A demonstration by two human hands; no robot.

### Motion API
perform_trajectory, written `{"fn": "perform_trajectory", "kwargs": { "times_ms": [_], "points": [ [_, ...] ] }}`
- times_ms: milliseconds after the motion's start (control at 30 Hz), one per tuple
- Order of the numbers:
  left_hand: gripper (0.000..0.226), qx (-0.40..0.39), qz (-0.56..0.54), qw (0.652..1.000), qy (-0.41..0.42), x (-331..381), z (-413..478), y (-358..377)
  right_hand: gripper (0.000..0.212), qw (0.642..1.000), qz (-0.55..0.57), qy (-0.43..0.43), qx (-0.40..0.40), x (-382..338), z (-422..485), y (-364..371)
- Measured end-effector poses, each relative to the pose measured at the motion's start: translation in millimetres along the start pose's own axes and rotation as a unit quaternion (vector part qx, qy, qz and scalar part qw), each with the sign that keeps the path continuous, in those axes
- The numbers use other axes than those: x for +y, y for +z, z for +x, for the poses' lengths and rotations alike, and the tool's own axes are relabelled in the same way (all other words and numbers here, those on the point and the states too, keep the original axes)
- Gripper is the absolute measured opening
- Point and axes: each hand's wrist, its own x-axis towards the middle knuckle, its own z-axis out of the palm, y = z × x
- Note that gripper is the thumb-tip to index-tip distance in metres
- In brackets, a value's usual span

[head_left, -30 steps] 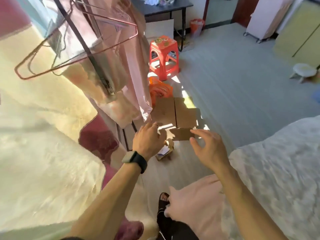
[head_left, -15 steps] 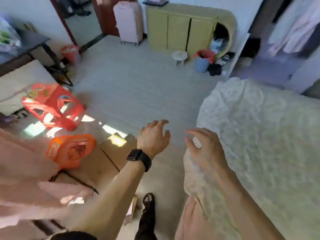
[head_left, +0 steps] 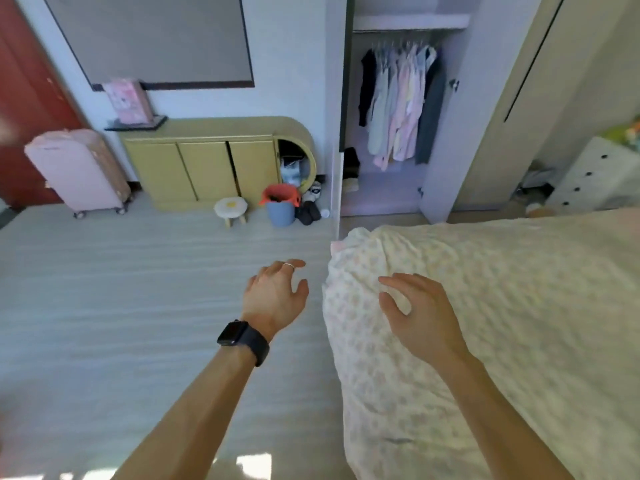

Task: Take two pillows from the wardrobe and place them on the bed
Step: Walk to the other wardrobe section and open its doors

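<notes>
Floor (head_left: pixel 121 306): pale grey, fills the left half, bare where the hands are. Bed (head_left: pixel 519 306): right half, covered in a cream floral bedspread, its near-left corner hanging down toward the floor. Wardrobe (head_left: pixel 398 116): far centre-right, door open, clothes (head_left: pixel 401 102) on hangers under a shelf, dark and light items on its bottom. No pillows can be made out inside from here; too small and blurred to tell. Yellow cabinet (head_left: pixel 207 168): far left-centre against the wall, pink suitcase (head_left: pixel 79 171) to its left, small white stool (head_left: pixel 231 209) and blue bin (head_left: pixel 281 211) in front of it. White drawer unit (head_left: pixel 595 174) far right. Left hand (head_left: pixel 275 296): over the floor just left of the bed corner, fingers spread and loosely curled, empty, black watch (head_left: pixel 244 339) on the wrist, ring on one finger. Right hand (head_left: pixel 420 313): over the bedspread edge, fingers spread and curled, empty; can't tell if it touches the fabric.
</notes>
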Motion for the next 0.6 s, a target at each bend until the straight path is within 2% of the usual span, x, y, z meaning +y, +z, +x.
{"fn": "perform_trajectory", "kwargs": {
  "times_ms": [300, 400, 500, 600],
  "points": [
    [0.038, 0.052, 0.007, 0.995, 0.084, 1, 190, -45, 0.025, 0.995, 0.003, 0.002, 0.102, 7, 173, 11],
    [0.033, 0.065, -0.006, 0.993, 0.096, -1, 263, -48, 0.025, 0.993, 0.01, -0.007, 0.119, 19, 243, 27],
    [0.041, 0.073, -0.017, 0.991, 0.11, -4, 337, -49, 0.027, 0.992, 0.022, 0.0, 0.127, 29, 312, 42],
    [0.037, 0.065, -0.024, 0.993, 0.1, -5, 399, -43, 0.03, 0.992, 0.03, 0.018, 0.121, 40, 373, 57]
  ]
}}
